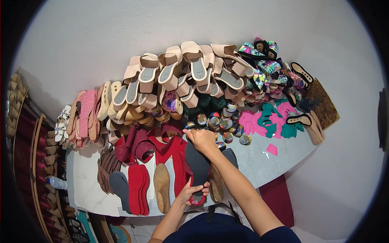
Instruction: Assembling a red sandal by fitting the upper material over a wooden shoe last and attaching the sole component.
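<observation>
Dark grey sole (196, 160): right hand (201, 141) clamped on far end | left hand (193, 192) gripping near end | step, presumably: fitting red upper (198, 199) | next needs even pressure

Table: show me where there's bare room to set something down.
The widest bare patch of the table lies between the right forearm and the pink scrap. A smaller pale patch lies left of the brown strips. It is crowded along the back, with piled sandals, and at the front middle, with red soles, wooden lasts and the dark-soled shoe.
</observation>
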Tool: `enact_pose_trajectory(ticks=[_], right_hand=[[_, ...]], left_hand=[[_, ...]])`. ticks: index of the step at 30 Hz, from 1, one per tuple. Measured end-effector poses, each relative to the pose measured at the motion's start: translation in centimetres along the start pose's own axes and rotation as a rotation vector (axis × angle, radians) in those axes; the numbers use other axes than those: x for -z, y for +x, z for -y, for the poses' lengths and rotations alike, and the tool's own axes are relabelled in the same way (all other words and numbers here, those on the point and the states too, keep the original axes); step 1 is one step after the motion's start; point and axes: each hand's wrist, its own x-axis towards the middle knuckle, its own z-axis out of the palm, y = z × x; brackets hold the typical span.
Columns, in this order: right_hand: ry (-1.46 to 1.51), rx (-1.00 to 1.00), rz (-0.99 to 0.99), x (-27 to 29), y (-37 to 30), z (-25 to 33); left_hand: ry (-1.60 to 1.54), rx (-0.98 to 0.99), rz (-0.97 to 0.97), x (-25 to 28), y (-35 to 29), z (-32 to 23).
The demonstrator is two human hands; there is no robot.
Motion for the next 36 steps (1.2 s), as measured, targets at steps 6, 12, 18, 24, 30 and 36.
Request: enact_pose_trajectory(ticks=[6, 12, 18, 24, 30, 36], right_hand=[[0.061, -0.002, 0.021, -0.5, -0.4, -2.3], [0.302, -0.177, 0.140, -0.3, 0.5, -4.3], [0.260, -0.300, -0.199, 0.1, -0.5, -10.5], [-0.112, -0.414, 0.022, -0.9, -3.3, -13.5], [-0.175, -0.467, -0.049, -3.1, -3.8, -15.1], [0.020, -0.457, -0.090, -3.4, -3.8, -15.8]], left_hand=[[0.008, -0.034, -0.047, -0.2, 1.8, 1.4], [0.178, -0.037, -0.120, 0.0, 2.8, 0.4], [0.113, -0.093, -0.096, 0.7, 4.2, -1.3], [0.052, -0.160, -0.108, 0.6, 4.7, -2.8], [-0.002, -0.177, -0.109, 0.6, 5.2, -3.2], [-0.005, -0.223, -0.137, 0.7, 5.0, -3.3]])
